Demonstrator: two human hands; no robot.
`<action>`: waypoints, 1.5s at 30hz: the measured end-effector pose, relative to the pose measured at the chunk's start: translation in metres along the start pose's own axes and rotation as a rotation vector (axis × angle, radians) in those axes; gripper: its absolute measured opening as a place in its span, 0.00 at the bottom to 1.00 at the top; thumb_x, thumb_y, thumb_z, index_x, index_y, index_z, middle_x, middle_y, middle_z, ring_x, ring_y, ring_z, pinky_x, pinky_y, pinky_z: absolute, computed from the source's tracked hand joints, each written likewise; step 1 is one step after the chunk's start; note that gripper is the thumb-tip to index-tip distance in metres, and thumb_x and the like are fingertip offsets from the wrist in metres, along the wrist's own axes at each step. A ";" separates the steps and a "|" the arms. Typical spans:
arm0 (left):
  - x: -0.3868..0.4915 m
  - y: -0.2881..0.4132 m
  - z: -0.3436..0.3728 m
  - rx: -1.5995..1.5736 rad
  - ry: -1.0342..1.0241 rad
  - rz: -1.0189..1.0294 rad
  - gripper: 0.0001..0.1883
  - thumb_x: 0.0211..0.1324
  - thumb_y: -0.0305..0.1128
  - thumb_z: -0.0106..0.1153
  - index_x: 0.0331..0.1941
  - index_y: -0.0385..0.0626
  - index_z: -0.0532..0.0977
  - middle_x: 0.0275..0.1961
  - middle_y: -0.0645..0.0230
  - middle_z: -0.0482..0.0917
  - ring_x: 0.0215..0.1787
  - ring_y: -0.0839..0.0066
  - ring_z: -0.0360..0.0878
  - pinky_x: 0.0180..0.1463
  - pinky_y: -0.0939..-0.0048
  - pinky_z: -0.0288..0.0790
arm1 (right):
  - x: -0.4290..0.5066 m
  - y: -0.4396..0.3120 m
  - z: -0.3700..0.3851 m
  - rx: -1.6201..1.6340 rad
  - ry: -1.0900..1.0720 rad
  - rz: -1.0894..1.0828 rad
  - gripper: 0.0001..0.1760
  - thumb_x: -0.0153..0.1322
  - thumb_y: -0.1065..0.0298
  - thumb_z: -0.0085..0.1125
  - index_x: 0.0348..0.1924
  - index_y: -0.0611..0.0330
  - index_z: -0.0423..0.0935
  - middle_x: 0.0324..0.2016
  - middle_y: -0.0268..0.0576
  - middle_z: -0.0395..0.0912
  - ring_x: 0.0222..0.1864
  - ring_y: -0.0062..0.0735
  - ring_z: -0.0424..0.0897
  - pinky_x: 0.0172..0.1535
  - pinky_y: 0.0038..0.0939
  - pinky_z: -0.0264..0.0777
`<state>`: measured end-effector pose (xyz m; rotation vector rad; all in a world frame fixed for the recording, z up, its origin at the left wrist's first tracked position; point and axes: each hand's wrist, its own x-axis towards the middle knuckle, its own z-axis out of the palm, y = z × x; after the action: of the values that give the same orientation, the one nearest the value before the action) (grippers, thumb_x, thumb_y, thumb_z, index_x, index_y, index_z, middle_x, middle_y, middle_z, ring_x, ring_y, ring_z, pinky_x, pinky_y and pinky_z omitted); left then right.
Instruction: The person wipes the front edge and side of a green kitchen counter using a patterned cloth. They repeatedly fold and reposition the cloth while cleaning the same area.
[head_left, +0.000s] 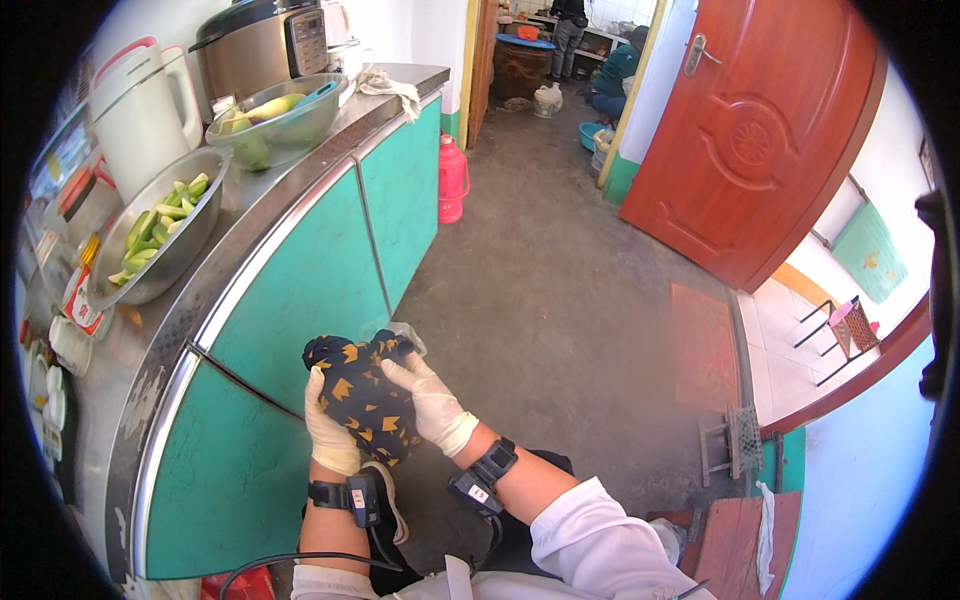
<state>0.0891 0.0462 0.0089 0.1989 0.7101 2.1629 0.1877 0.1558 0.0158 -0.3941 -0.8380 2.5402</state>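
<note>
A bundle of black cloth with a yellow-orange print (364, 397) is held between my two gloved hands, low in front of me and beside the green cabinet doors. My left hand (327, 424), in a pale thin glove, grips its left side. My right hand (435, 401), gloved too, grips its upper right part, with the thumb on top. A piece of clear plastic (407, 335) shows just beyond my right fingers. Whether anything is inside the cloth cannot be seen.
On the steel counter (259, 191) at left are a metal bowl (214, 187) of cut green vegetables, a glass bowl (300, 135), and a pressure cooker (251, 49). A pink thermos flask (451, 180) stands on the floor. Two people (619, 71) are beyond the doorway; a low stool (742, 439) is right.
</note>
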 end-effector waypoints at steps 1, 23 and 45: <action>-0.001 0.001 0.001 -0.001 -0.031 -0.002 0.30 0.66 0.55 0.56 0.58 0.40 0.75 0.57 0.59 0.81 0.57 0.63 0.80 0.62 0.60 0.74 | -0.001 0.000 0.000 0.008 -0.017 0.015 0.27 0.77 0.64 0.60 0.68 0.58 0.68 0.57 0.35 0.77 0.57 0.26 0.76 0.62 0.31 0.70; -0.002 -0.025 0.004 0.114 -0.145 -0.434 0.48 0.62 0.79 0.31 0.74 0.53 0.60 0.72 0.62 0.69 0.72 0.59 0.69 0.73 0.47 0.63 | 0.001 -0.022 -0.004 -0.139 0.067 -0.286 0.29 0.75 0.76 0.58 0.69 0.58 0.65 0.54 0.39 0.77 0.51 0.27 0.79 0.54 0.29 0.77; 0.013 -0.017 -0.034 0.071 0.031 -0.101 0.37 0.69 0.63 0.47 0.67 0.44 0.68 0.65 0.57 0.76 0.65 0.60 0.76 0.68 0.53 0.72 | 0.007 -0.005 -0.014 -0.409 -0.005 0.012 0.41 0.77 0.49 0.59 0.76 0.60 0.54 0.63 0.42 0.70 0.63 0.28 0.70 0.65 0.28 0.66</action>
<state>0.0797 0.0501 -0.0296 0.1630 0.7988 2.0502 0.1887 0.1703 0.0069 -0.5180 -1.3649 2.3717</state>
